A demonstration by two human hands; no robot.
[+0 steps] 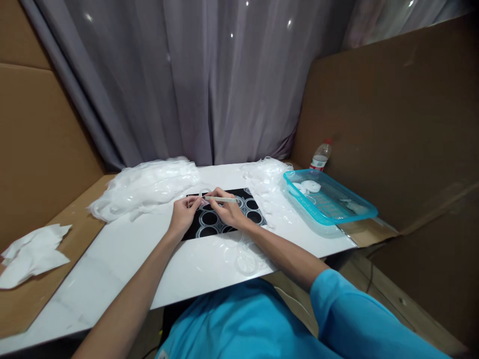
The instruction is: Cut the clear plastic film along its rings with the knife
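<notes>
My right hand (229, 212) is closed on a slim, pale pen-like tool (224, 199), its tip pointing left toward my other hand. My left hand (182, 215) is pinched shut close by, with part of a clear ring (204, 191) showing at its fingertips. Both hands are over a black sheet (191, 230), where several clear rings (208, 218) lie flat in rows. Some of the sheet is hidden under my hands. More loose clear rings (246, 261) lie in front of it, near the table's front edge.
A big heap of translucent rings (149, 182) covers the back left of the white table (112, 259); a smaller heap (267, 177) sits right. A turquoise basket (337, 219) holds white rolls, with a bottle (320, 155) behind. Crumpled tissue (35, 254) lies left. Cardboard walls (381, 129) flank the table.
</notes>
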